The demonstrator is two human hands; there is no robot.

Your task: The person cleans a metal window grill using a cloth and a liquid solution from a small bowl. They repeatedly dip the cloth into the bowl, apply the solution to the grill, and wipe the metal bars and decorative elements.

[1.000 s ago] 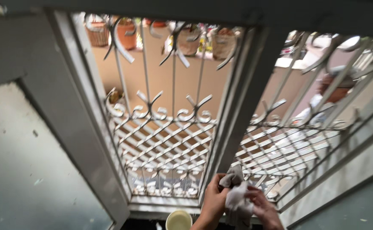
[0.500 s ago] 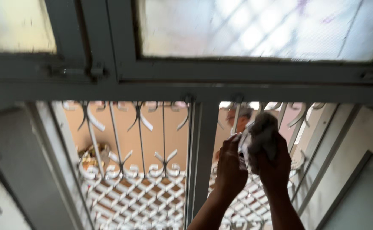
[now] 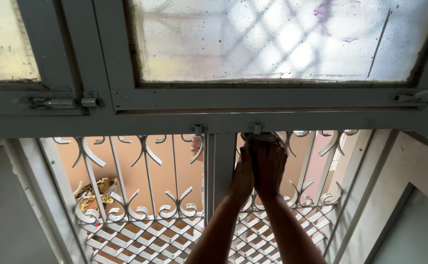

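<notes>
Both hands: left hand point(image 3: 243, 173) and right hand point(image 3: 268, 166) are raised together to the top of the right-hand window grille point(image 3: 316, 166), pressed side by side just under the grey window frame point(image 3: 233, 120).
Cloth: only a pale edge of the cloth point(image 3: 262, 137) shows above the knuckles, against the upper end of the bars.
Fingers: they look curled around the cloth and bar; seen from behind and in shadow, so I cannot tell how tightly they close.
Done so far: wiping seems to be at the very top of this grille panel; no visible sign shows which bars are already clean.
Left: judging by reach, the left grille point(image 3: 140, 195) and the stained frosted pane point(image 3: 282, 39) look untouched.
Change: half a second ago the hands held the bunched cloth lower, clear of the frame; now they are up against it and the cloth is nearly hidden.
</notes>
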